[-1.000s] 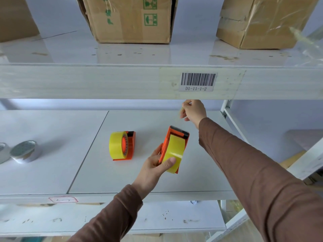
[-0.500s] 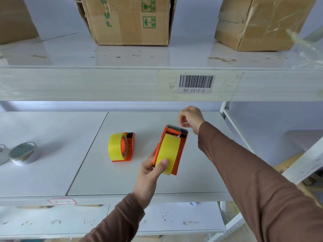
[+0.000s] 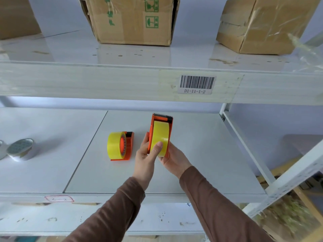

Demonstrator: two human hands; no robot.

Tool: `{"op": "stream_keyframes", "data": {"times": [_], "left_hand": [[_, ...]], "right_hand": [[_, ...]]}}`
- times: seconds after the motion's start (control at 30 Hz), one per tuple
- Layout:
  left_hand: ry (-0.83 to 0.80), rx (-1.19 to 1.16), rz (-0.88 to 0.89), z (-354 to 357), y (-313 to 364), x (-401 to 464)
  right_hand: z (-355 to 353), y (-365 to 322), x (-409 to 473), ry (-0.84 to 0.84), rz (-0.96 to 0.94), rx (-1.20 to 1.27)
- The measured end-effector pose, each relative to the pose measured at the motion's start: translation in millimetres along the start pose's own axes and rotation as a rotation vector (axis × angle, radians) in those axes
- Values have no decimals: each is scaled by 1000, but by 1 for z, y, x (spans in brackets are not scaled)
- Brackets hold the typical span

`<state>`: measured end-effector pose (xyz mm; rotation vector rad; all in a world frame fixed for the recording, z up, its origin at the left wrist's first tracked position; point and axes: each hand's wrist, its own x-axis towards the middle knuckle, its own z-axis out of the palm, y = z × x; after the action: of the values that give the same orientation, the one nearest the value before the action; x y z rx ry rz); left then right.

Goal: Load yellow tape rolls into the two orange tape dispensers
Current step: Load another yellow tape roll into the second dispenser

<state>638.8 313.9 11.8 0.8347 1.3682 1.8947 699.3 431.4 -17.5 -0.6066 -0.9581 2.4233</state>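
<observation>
An orange tape dispenser (image 3: 170, 120) with a yellow tape roll (image 3: 161, 131) seated in it is held upright over the middle shelf, cutter end pointing away from me. My left hand (image 3: 146, 157) grips its left side, thumb pressed on the yellow roll. My right hand (image 3: 173, 158) cups its lower right side from below. A second orange dispenser (image 3: 128, 147) lies on the shelf just to the left, also carrying a yellow tape roll (image 3: 114, 145).
Silver-grey tape rolls (image 3: 20, 149) lie at the left of the middle shelf (image 3: 201, 163). The upper shelf beam (image 3: 104, 82) with a barcode label hangs just above. Cardboard boxes (image 3: 132, 20) stand on the top shelf. A white upright frame (image 3: 244, 147) bounds the right side.
My right hand came down from near the upper beam and now holds the dispenser's lower right side. The dispenser turned more upright and moved slightly right.
</observation>
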Motion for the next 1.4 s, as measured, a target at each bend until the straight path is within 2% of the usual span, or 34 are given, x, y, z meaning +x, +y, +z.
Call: {"op": "stream_keyframes", "data": {"times": [0.17,0.37,0.7,0.8,0.9,0.97,1.0,1.07,1.17,1.3,1.4], "left_hand": [[-8,18,-72,1,-14,3],[43,-12,-223,-9,-41,15],[68,25,-306,5,-49,42],[49,50,-319,6,-49,46],[31,83,-318,7,-52,47],[42,108,-313,7,-54,46],[41,122,-311,6,-55,46],[21,150,-305,5,-55,45],[-22,179,-318,5,-50,45],[3,159,-378,3,-35,40],[24,198,-326,-8,-26,34]], "right_hand": [[-17,14,-8,161,67,175],[-15,5,-8,277,104,-39],[-15,-1,-4,259,102,-130],[-19,-1,-2,332,108,-343],[-20,-3,-2,438,82,-774],[-21,-3,-2,507,-12,-1089],[-23,-3,-1,521,-73,-1151],[-23,0,-2,464,-162,-1061],[-18,10,-4,304,-177,-886],[-14,17,-2,303,-219,-846],[-11,18,-3,317,-247,-885]]}}
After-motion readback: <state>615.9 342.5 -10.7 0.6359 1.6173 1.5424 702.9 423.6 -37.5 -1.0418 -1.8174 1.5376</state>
